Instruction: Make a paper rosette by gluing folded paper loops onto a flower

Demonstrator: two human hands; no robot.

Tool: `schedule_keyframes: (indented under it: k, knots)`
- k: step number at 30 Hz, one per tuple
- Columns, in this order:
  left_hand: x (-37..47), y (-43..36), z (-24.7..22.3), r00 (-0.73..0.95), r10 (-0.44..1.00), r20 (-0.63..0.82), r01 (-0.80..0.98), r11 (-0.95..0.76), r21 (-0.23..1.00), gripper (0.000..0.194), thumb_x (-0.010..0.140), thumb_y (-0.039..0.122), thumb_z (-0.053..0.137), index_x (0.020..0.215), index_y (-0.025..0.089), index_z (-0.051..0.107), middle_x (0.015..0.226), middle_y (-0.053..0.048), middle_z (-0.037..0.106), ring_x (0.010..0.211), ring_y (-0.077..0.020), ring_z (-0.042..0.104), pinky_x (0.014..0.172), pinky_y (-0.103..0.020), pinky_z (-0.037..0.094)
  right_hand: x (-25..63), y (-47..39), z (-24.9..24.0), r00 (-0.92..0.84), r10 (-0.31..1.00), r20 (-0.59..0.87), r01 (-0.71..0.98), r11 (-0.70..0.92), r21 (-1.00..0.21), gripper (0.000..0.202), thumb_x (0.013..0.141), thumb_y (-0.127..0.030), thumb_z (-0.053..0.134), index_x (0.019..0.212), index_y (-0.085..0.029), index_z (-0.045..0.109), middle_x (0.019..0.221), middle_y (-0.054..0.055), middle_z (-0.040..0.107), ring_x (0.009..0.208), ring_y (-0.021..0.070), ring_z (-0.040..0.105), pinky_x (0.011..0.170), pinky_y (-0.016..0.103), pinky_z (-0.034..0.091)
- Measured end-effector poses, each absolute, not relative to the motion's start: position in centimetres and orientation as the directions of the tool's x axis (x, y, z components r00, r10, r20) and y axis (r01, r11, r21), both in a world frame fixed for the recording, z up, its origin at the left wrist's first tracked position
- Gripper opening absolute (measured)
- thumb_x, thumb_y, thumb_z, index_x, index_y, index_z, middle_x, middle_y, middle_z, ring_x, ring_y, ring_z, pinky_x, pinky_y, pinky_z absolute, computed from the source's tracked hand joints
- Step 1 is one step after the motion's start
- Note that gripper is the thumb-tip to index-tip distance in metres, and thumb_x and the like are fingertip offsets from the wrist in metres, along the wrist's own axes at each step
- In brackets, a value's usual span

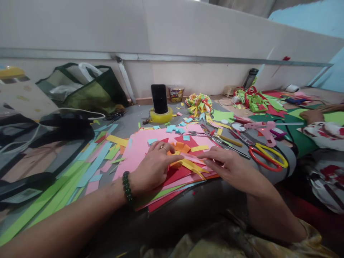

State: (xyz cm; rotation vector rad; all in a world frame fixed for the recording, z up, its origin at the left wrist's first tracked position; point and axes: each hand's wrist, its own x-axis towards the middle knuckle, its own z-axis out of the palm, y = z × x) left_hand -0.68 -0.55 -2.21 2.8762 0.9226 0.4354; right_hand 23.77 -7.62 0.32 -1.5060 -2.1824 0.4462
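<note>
My left hand, with a ring and a dark green bead bracelet, rests over stacked colored paper. Its thumb and index finger close around a piece of folded orange paper loops with yellow strips fanning out. The thumb tip also meets the left end of a narrow pink paper strip. At that strip's right end, the fingers of my right hand are pinched together. Under both hands lie a red sheet and a pink sheet. Small blue paper pieces are scattered just beyond.
Scissors with red and yellow handles and a pink glue gun lie right. Behind stand a phone on a tape roll and a paper pompom. Green strips cover the left. Another person's hand is far right.
</note>
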Motion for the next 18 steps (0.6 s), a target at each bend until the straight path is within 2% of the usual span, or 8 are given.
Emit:
schedule_keyframes:
  k: [3, 7, 13, 18]
  knots:
    - [-0.7, -0.5, -2.1, 0.752, 0.597, 0.278, 0.578, -0.801, 0.158, 0.041, 0.082, 0.005, 0.049, 0.109, 0.024, 0.074, 0.108, -0.010, 0.064, 0.103, -0.0285, 0.055, 0.098, -0.051, 0.041, 22.7, -6.8, -0.3, -0.407, 0.897, 0.173, 0.828, 0.443, -0.344, 0.043, 0.094, -0.011, 0.047, 0.124, -0.028, 0.072, 0.090, 0.006, 0.063, 0.080, 0.0175, 0.057, 0.073, 0.029, 0.044]
    - [-0.6, -0.5, -1.9, 0.739, 0.634, 0.228, 0.625, -0.772, 0.119, 0.028, 0.080, 0.008, 0.050, 0.091, 0.019, 0.073, 0.099, -0.010, 0.065, 0.097, -0.0279, 0.057, 0.098, -0.051, 0.041, 21.0, -5.4, -0.5, -0.482, 0.874, 0.062, 0.853, 0.484, -0.196, 0.044, 0.093, -0.010, 0.053, 0.128, -0.031, 0.070, 0.089, 0.005, 0.058, 0.081, 0.0179, 0.051, 0.070, 0.028, 0.039]
    - [-0.4, -1.0, -1.7, 0.740, 0.642, 0.200, 0.638, -0.764, 0.096, 0.025, 0.080, 0.012, 0.049, 0.085, 0.018, 0.073, 0.099, -0.012, 0.067, 0.098, -0.0305, 0.057, 0.098, -0.054, 0.041, 19.6, -4.6, -0.2, -0.498, 0.867, 0.000, 0.856, 0.491, -0.163, 0.029, 0.094, -0.015, 0.057, 0.111, -0.026, 0.078, 0.088, 0.006, 0.056, 0.084, 0.0199, 0.048, 0.069, 0.029, 0.036]
    - [-0.3, -1.1, -1.7, 0.744, 0.644, 0.177, 0.642, -0.763, 0.076, 0.027, 0.083, 0.013, 0.048, 0.088, 0.017, 0.074, 0.101, -0.013, 0.068, 0.100, -0.0308, 0.057, 0.098, -0.054, 0.040, 19.7, -4.5, -0.4, -0.515, 0.857, -0.008, 0.851, 0.510, -0.128, 0.034, 0.096, -0.015, 0.051, 0.113, -0.027, 0.078, 0.090, 0.008, 0.057, 0.086, 0.0212, 0.050, 0.068, 0.030, 0.035]
